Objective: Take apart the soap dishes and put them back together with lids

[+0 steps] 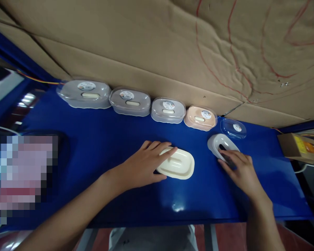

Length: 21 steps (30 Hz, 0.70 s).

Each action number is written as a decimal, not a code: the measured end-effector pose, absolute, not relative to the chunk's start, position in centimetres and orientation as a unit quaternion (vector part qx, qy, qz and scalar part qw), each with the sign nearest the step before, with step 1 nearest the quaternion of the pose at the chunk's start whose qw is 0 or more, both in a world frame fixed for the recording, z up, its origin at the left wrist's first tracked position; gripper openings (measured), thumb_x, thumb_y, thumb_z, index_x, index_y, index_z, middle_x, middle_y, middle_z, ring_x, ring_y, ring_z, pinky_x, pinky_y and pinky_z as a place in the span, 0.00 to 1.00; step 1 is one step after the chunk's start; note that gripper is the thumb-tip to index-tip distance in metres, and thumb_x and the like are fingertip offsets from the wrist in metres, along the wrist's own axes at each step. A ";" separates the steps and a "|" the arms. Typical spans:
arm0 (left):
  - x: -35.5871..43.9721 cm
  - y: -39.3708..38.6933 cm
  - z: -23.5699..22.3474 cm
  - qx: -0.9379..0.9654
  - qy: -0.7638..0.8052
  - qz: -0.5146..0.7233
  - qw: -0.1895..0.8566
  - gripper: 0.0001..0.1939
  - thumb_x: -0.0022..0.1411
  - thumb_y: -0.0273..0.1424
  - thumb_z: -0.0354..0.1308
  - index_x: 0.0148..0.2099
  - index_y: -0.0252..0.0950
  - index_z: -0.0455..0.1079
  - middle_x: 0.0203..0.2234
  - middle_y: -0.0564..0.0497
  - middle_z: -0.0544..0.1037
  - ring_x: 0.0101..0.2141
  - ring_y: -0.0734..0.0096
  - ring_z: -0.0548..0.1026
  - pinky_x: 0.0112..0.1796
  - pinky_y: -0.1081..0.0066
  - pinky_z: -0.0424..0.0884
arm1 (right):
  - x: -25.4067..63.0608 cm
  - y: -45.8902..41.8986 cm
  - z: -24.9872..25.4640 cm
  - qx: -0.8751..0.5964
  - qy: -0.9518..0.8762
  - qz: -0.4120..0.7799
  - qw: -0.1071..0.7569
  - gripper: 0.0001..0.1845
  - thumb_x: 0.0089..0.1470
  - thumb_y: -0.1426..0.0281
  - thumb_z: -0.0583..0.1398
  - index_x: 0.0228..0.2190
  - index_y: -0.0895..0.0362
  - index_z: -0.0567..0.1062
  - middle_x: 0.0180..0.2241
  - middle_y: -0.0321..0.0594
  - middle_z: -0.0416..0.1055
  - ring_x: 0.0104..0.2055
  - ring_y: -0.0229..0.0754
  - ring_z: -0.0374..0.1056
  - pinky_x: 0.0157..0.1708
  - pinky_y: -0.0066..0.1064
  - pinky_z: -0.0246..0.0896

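A shallow cream oval tray (181, 164) with a raised ridge in its middle lies on the blue table. My left hand (146, 162) spans its left end, fingers over the far rim and thumb at the near edge. To the right, a white oval container (214, 144) with a dark slot in its centre sits tilted. My right hand (239, 167) grips its near right side, fingertips beside the slot; the hand hides part of it. Behind this container lies a clear oval lid (232, 128) with a round white label.
Several lidded oval boxes line the back of the blue table (115, 136), among them a grey one (131, 108) and a peach one (199, 122). Brown paper (146, 42) covers the wall. A cardboard box (290, 148) stands at right, a blurred-out screen (21, 170) at left.
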State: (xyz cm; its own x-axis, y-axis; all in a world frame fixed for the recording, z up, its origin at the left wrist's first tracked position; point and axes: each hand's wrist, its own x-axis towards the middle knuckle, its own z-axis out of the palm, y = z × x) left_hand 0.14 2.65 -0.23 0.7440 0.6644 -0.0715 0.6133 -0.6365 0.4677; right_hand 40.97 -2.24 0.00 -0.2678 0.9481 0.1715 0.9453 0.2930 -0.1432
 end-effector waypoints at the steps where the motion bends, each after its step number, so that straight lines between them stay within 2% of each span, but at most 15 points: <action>1: 0.3 2.7 -0.3 0.900 0.360 0.057 0.237 0.46 0.68 0.39 0.71 0.79 0.44 0.52 0.74 0.41 0.66 0.68 0.46 0.67 0.63 0.51 0.59 | 40.0 -1.8 0.1 -0.578 -0.807 0.003 0.121 0.19 0.72 0.59 0.60 0.59 0.50 0.78 0.53 0.46 0.82 0.54 0.54 0.78 0.50 0.47 0.66; 3: 0.6 2.8 -0.5 0.894 0.370 0.066 0.242 0.52 0.67 0.40 0.72 0.81 0.43 0.45 0.73 0.40 0.67 0.67 0.46 0.67 0.63 0.52 0.59 | 38.1 -1.3 0.6 -0.540 -0.830 -0.002 0.143 0.19 0.71 0.65 0.62 0.61 0.50 0.77 0.52 0.45 0.83 0.53 0.52 0.78 0.50 0.45 0.68; 7: 1.1 2.9 -0.9 0.884 0.380 0.106 0.250 0.70 0.62 0.40 0.78 0.82 0.43 0.24 0.71 0.37 0.68 0.65 0.44 0.70 0.61 0.54 0.62 | 33.7 -1.5 2.1 -0.441 -0.881 0.005 0.172 0.26 0.68 0.73 0.64 0.65 0.50 0.73 0.49 0.43 0.83 0.47 0.47 0.78 0.48 0.42 0.68; 10: 1.3 2.9 -1.4 0.880 0.380 0.141 0.247 0.80 0.57 0.40 0.81 0.80 0.47 0.14 0.70 0.37 0.68 0.64 0.43 0.72 0.60 0.53 0.64 | 30.7 -1.7 2.8 -0.361 -0.917 0.002 0.167 0.24 0.67 0.76 0.64 0.62 0.56 0.75 0.49 0.44 0.84 0.45 0.45 0.77 0.47 0.42 0.67; 14: 1.5 3.0 -1.9 0.882 0.368 0.166 0.242 0.81 0.54 0.41 0.83 0.80 0.51 0.15 0.70 0.36 0.67 0.64 0.41 0.71 0.60 0.51 0.65 | 28.2 -1.5 2.3 -0.313 -0.936 -0.018 0.161 0.17 0.67 0.75 0.64 0.57 0.62 0.77 0.46 0.44 0.84 0.44 0.45 0.75 0.46 0.42 0.65; 21: 1.2 2.8 -1.9 0.892 0.353 0.159 0.232 0.71 0.57 0.42 0.81 0.82 0.48 0.31 0.71 0.37 0.66 0.65 0.43 0.70 0.61 0.51 0.64 | 27.9 -2.0 0.8 -0.316 -0.931 0.030 0.179 0.17 0.69 0.75 0.62 0.57 0.61 0.78 0.47 0.44 0.83 0.48 0.45 0.75 0.51 0.44 0.64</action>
